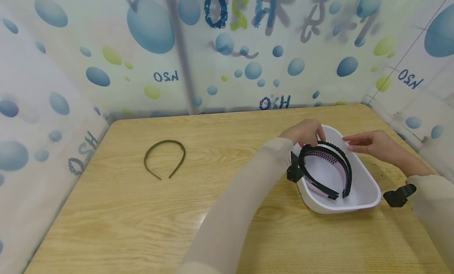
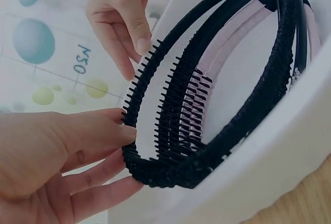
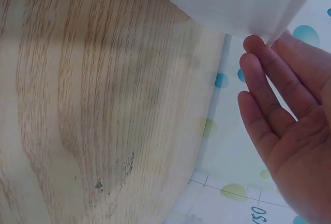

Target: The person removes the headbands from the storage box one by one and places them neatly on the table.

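Sleeves: two long cream fabric sleeves (image 1: 230, 219) reach in from the near edge of the wooden table (image 1: 142, 226).
Basin: a white, rounded plastic basin (image 1: 363, 183) stands by the table's right edge.
Inside the basin: a black toothed headband (image 2: 137, 95), a second black toothed headband (image 2: 201, 43) and a pale pink toothed headband (image 2: 227, 35) sit together toward its left edge.
Left hand (image 1: 304, 132): at the basin's far left corner, pinching the outermost black headband between thumb and fingers.
Right hand (image 1: 377, 146): at the far part of the basin's right rim, pinching that rim.
Lone headband: a thin, dark olive headband (image 1: 170, 141) lies toward the table's far left corner, its ends facing the near edge.
Backdrop: a white wall covering with blue and green dots (image 1: 230, 81) rises behind the far edge.
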{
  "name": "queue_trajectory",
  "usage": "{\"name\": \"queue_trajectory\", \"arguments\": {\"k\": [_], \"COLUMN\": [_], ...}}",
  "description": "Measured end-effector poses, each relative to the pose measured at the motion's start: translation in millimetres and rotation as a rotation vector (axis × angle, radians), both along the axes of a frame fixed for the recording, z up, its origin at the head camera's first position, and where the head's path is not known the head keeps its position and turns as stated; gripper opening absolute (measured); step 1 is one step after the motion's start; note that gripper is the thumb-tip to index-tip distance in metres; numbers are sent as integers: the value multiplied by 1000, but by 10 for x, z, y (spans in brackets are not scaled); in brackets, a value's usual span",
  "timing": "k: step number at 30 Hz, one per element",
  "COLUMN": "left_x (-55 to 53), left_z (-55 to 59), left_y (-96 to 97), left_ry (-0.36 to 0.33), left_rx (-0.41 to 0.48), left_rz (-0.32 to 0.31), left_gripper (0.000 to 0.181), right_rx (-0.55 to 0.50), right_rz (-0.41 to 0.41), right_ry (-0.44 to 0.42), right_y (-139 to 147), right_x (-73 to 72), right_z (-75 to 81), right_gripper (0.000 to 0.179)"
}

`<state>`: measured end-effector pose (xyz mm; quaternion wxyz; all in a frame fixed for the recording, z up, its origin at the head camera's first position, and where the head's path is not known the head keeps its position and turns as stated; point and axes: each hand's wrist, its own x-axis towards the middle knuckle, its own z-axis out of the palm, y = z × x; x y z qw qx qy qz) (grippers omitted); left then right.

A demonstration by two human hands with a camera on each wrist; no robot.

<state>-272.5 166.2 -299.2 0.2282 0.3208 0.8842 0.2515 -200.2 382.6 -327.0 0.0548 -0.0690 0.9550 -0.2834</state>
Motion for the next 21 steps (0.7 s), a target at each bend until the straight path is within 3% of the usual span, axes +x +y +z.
{"name": "queue_trajectory", "arguments": {"k": [8, 13, 21], "left_x": [-19, -32, -67], "left_z": [108, 199, 356], "left_y": [-44, -117, -275], "left_ry": [51, 102, 117], "left_rx": [2, 50, 125], "left_rz": [-76, -132, -209], "left_gripper": [32, 32, 34], "right_rx": [-5, -9, 17], "right_rz": [0, -2, -3], "right_ry": [5, 2, 11], "right_y": [-2, -6, 10], "right_x": [0, -7, -26], "right_z": [10, 13, 5], "right_gripper": [43, 43, 43]}}
